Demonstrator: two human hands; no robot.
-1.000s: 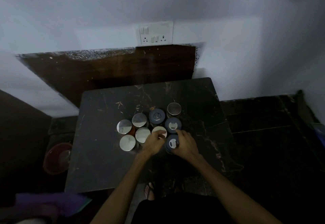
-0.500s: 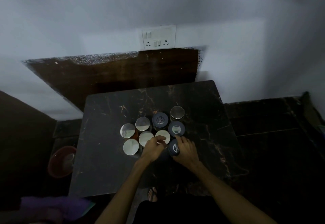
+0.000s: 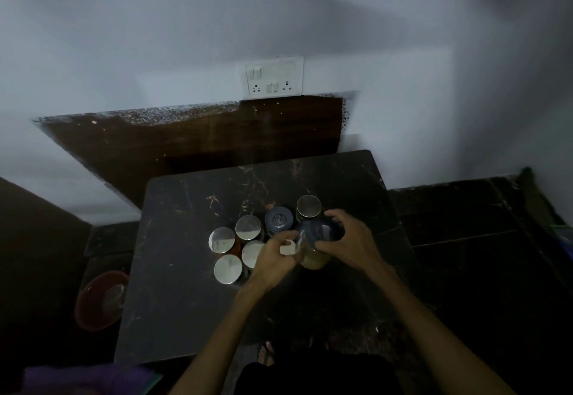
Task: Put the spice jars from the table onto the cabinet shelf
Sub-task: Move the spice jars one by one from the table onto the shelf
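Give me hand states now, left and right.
Left hand: closed on a white-lidded jar.
Right hand: closed on a dark-lidded jar, lifted and tilted.

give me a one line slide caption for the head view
Both hands, left hand and right hand, lift a dark-lidded spice jar from the cluster on the table.

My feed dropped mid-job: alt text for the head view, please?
Both hands, left hand and right hand, lift a dark-lidded spice jar above a dark table; six jars remain clustered there.
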